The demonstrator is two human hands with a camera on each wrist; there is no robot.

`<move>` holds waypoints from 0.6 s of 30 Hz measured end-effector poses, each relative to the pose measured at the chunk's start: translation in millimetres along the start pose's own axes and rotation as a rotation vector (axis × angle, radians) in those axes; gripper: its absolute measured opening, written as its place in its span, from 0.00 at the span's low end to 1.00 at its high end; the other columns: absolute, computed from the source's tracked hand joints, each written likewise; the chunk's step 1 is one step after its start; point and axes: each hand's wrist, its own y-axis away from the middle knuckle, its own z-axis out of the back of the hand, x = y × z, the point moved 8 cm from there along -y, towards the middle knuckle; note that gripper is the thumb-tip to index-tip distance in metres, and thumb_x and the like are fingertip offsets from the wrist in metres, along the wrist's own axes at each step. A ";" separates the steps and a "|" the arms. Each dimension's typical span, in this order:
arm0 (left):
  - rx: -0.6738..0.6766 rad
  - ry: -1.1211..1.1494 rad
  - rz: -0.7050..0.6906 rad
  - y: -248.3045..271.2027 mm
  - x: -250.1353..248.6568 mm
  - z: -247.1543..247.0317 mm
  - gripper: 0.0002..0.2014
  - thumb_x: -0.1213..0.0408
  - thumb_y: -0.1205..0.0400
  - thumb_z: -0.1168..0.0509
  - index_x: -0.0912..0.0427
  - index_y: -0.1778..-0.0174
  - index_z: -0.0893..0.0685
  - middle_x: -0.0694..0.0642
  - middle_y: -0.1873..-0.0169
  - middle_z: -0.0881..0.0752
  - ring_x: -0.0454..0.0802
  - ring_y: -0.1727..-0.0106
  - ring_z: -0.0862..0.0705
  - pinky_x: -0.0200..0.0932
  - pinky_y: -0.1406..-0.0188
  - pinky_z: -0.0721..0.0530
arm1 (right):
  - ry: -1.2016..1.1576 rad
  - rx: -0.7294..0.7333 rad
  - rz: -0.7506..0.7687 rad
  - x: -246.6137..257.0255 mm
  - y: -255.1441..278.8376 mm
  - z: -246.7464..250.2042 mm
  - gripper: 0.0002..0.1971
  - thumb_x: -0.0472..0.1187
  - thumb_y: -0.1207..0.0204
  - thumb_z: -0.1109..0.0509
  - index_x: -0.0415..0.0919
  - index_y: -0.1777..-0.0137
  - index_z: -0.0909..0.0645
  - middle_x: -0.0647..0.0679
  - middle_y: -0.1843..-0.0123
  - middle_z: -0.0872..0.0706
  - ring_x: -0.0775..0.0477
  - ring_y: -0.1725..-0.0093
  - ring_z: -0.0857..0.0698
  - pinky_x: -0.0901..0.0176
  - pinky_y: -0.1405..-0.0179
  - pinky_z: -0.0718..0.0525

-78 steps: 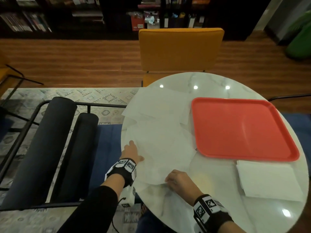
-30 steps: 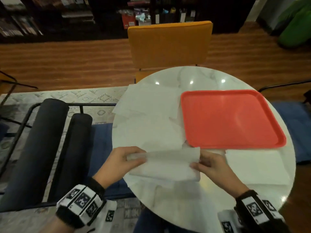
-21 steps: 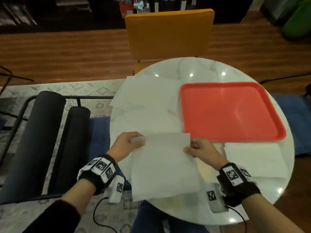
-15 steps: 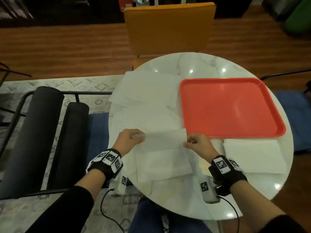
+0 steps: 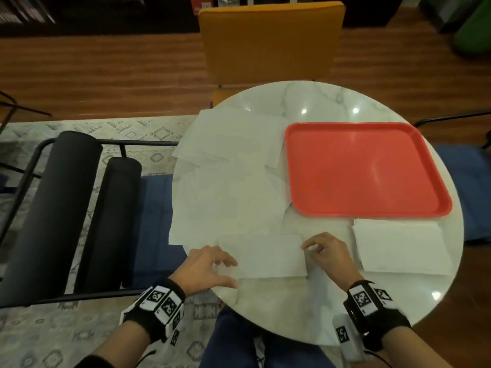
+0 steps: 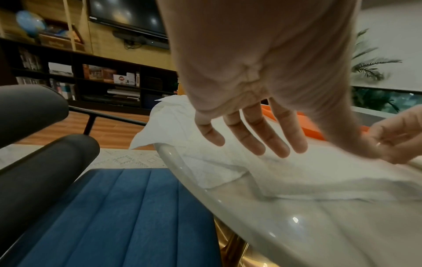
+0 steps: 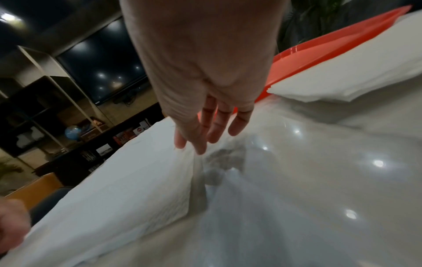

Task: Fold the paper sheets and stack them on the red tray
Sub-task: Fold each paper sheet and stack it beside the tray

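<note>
A white paper sheet folded in half (image 5: 263, 257) lies flat near the front edge of the round marble table (image 5: 292, 312). My left hand (image 5: 210, 266) rests on the sheet's left edge with its fingers (image 6: 251, 139) spread and straight. My right hand (image 5: 324, 252) touches the sheet's right edge near the far corner, fingers (image 7: 205, 139) extended, nothing gripped. The red tray (image 5: 366, 168) lies bare at the back right. A folded white stack (image 5: 398, 248) sits in front of the tray. Loose unfolded sheets (image 5: 233, 160) overlap on the table's left half.
An orange chair (image 5: 271, 41) stands behind the table. A black-framed chair with dark bolsters (image 5: 66, 208) and a blue seat (image 5: 156, 221) is at the left, right beside the table's edge. Another blue seat (image 5: 473, 187) is at the right.
Both hands lifted one sheet by its corners, folded it over, and laid it flat. The pinches have gone; both hands now rest on its edges.
</note>
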 end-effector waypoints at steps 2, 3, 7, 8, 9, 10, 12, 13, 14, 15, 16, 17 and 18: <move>-0.053 -0.078 -0.020 2.1 -7.4 6.1 0.31 0.24 0.35 0.41 0.35 0.41 0.21 0.34 0.44 0.20 0.35 0.42 0.25 0.40 0.37 0.30 | 0.096 -0.081 0.025 4.1 -1.3 9.9 0.20 0.21 0.30 0.36 0.49 0.57 0.15 0.50 0.50 0.17 0.51 0.55 0.18 0.77 0.58 0.28; -0.110 -0.110 -0.041 1.9 -10.4 8.3 0.35 0.22 0.33 0.49 0.36 0.36 0.23 0.36 0.40 0.22 0.36 0.38 0.26 0.41 0.35 0.33 | 0.125 -0.136 0.063 12.9 -0.8 13.7 0.19 0.21 0.30 0.36 0.47 0.54 0.15 0.50 0.48 0.18 0.48 0.50 0.18 0.72 0.52 0.26; -0.197 -0.351 -0.050 -12.5 -23.2 -12.6 0.51 0.25 0.32 0.77 0.50 0.17 0.48 0.46 0.17 0.49 0.44 0.17 0.48 0.51 0.20 0.49 | 0.257 -0.070 0.254 71.2 4.3 -26.7 0.21 0.33 0.21 0.39 0.38 0.28 0.26 0.42 0.27 0.24 0.41 0.26 0.27 0.51 0.29 0.31; -0.170 -0.409 -0.015 -17.6 -25.1 -22.6 0.51 0.26 0.33 0.81 0.52 0.17 0.56 0.46 0.18 0.59 0.43 0.17 0.57 0.55 0.19 0.55 | 0.287 0.043 0.286 84.5 7.6 -49.6 0.23 0.41 0.17 0.45 0.39 0.21 0.34 0.43 0.20 0.33 0.44 0.20 0.36 0.49 0.22 0.39; -0.135 -0.451 0.016 -22.4 -23.1 -34.0 0.49 0.28 0.33 0.81 0.53 0.18 0.64 0.46 0.21 0.67 0.43 0.18 0.63 0.59 0.20 0.59 | 0.333 0.174 0.304 93.7 11.9 -74.6 0.27 0.49 0.14 0.55 0.40 0.18 0.45 0.46 0.16 0.44 0.47 0.16 0.47 0.48 0.18 0.50; -0.118 -0.480 0.034 -26.9 -19.3 -44.1 0.46 0.32 0.31 0.79 0.55 0.20 0.70 0.48 0.23 0.71 0.45 0.18 0.65 0.62 0.20 0.59 | 0.389 0.287 0.315 99.5 17.0 -97.0 0.33 0.58 0.17 0.65 0.42 0.16 0.54 0.49 0.15 0.54 0.50 0.16 0.56 0.50 0.19 0.60; -0.188 -0.522 0.032 -30.4 -12.2 -51.7 0.40 0.40 0.24 0.68 0.61 0.21 0.71 0.54 0.20 0.68 0.50 0.16 0.59 0.71 0.23 0.46 | 0.459 0.399 0.328 98.3 23.2 -126.6 0.43 0.64 0.31 0.79 0.44 0.17 0.63 0.50 0.15 0.63 0.52 0.17 0.65 0.49 0.22 0.68; -0.213 -0.507 0.038 -31.2 -4.2 -55.4 0.41 0.42 0.22 0.61 0.62 0.19 0.66 0.55 0.17 0.62 0.50 0.16 0.55 0.72 0.26 0.39 | 0.473 0.416 0.323 92.2 24.2 -133.6 0.45 0.64 0.35 0.81 0.44 0.17 0.64 0.51 0.16 0.65 0.53 0.18 0.67 0.47 0.21 0.69; -0.195 -0.479 0.049 -32.0 4.3 -61.0 0.41 0.41 0.20 0.55 0.61 0.18 0.61 0.55 0.16 0.56 0.49 0.17 0.54 0.72 0.28 0.37 | 0.487 0.420 0.316 83.2 23.6 -136.6 0.46 0.64 0.36 0.81 0.45 0.17 0.65 0.52 0.17 0.68 0.55 0.20 0.69 0.44 0.19 0.68; -0.195 -0.476 0.041 -33.0 10.1 -64.2 0.40 0.39 0.19 0.53 0.60 0.17 0.56 0.54 0.16 0.53 0.47 0.17 0.55 0.71 0.27 0.42 | 0.508 0.416 0.311 74.6 23.2 -134.9 0.46 0.64 0.36 0.82 0.45 0.17 0.65 0.54 0.19 0.70 0.56 0.21 0.71 0.42 0.18 0.65; -0.179 -0.477 0.043 -33.1 12.3 -65.4 0.40 0.36 0.18 0.55 0.59 0.17 0.53 0.54 0.17 0.51 0.46 0.17 0.56 0.67 0.26 0.49 | 0.540 0.406 0.307 64.2 22.8 -131.4 0.45 0.64 0.36 0.82 0.46 0.17 0.65 0.56 0.21 0.72 0.56 0.23 0.72 0.40 0.18 0.64; -0.176 -0.483 0.036 -34.0 13.4 -66.3 0.40 0.33 0.18 0.58 0.59 0.17 0.50 0.54 0.17 0.50 0.46 0.17 0.57 0.65 0.25 0.54 | 0.576 0.385 0.306 55.2 21.8 -124.9 0.45 0.63 0.36 0.83 0.46 0.17 0.65 0.57 0.22 0.72 0.56 0.24 0.73 0.40 0.18 0.63; -0.171 -0.497 0.036 -33.4 10.7 -64.0 0.41 0.32 0.19 0.60 0.59 0.17 0.48 0.54 0.18 0.49 0.45 0.17 0.57 0.63 0.26 0.57 | 0.600 0.355 0.293 45.5 20.2 -115.9 0.45 0.64 0.36 0.84 0.47 0.17 0.65 0.57 0.23 0.73 0.56 0.24 0.73 0.39 0.18 0.62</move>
